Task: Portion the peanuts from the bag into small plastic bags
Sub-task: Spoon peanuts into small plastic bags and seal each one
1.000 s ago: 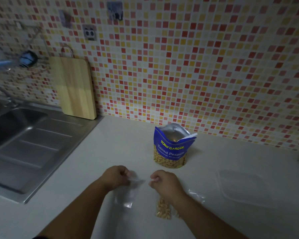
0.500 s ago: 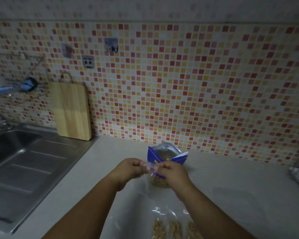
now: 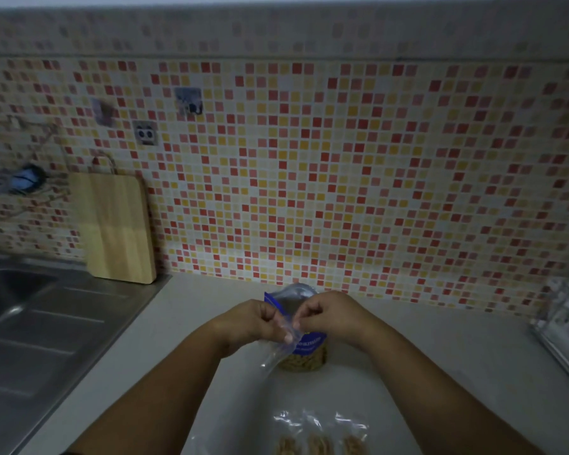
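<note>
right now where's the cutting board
Head view, left side: the cutting board stands against the tiled wall, at the back of the sink drainboard.

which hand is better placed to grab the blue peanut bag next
Probably the right hand: the blue peanut bag stands just behind it. The left hand is further to the side and can hold the small clear bag, which both hands pinch now.

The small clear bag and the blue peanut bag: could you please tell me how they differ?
The small clear bag is see-through and looks empty; the blue peanut bag is printed and shows peanuts low down. The left hand and right hand pinch the small clear bag; the blue peanut bag stands on the counter.
</note>
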Available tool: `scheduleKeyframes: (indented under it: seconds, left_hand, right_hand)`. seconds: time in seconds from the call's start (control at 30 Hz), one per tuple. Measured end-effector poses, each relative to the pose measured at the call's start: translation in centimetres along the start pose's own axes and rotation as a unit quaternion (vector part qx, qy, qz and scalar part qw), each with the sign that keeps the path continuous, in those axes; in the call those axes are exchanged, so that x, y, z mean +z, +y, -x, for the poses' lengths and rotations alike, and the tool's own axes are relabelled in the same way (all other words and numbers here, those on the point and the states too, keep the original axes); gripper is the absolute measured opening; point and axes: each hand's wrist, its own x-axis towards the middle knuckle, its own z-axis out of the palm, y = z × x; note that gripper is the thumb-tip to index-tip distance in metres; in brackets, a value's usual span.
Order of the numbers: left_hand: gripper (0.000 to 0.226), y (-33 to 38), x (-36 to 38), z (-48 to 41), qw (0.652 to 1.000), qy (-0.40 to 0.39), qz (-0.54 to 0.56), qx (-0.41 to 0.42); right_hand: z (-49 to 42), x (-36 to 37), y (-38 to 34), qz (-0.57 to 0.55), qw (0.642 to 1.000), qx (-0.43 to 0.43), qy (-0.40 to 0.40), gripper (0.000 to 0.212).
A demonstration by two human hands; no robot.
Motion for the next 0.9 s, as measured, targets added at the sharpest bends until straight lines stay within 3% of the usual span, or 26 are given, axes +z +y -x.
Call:
scheduleKeyframes:
  seconds: [0.13, 0.23, 0.3, 0.37, 0.53, 0.77, 0.9]
  left_hand:
    - [0.018, 0.7, 0.0, -0.1, 0.998, 0.045, -0.012, 0.040]
    - [0.055, 1.1, 0.5, -0.1, 0.974, 0.158, -0.129, 0.101]
    - [0.077, 1.2, 1.2, -0.1, 0.952, 0.190, -0.209, 0.121]
    - [0.085, 1.2, 1.9, -0.5, 0.937, 0.212, -0.247, 0.127]
    - [0.070, 0.5, 2.2, -1.3, 0.925, 0.252, -0.244, 0.147]
    - [0.046, 0.3, 2.1, -1.2, 0.922, 0.268, -0.216, 0.176]
    - [0.038, 0.4, 2.0, -1.0, 0.928, 0.273, -0.188, 0.169]
  right_hand:
    - [-0.3, -0.5, 0.1, 0.035, 0.998, 0.009, 0.047, 0.016]
    - [-0.8, -0.7, 0.3, 0.010, 0.993, 0.036, 0.108, 0.013]
    - [-1.1, -0.6, 0.1, 0.006, 0.989, 0.057, 0.134, 0.012]
    - [-1.3, -0.5, -0.3, -0.002, 0.987, 0.071, 0.146, 0.009]
    - [-1.5, -0.1, -1.2, -0.034, 0.982, 0.114, 0.145, 0.013]
    - [-1.4, -0.2, -1.0, -0.032, 0.982, 0.107, 0.152, 0.019]
    - [-2.3, -0.7, 0.3, 0.007, 0.974, 0.096, 0.204, 0.020]
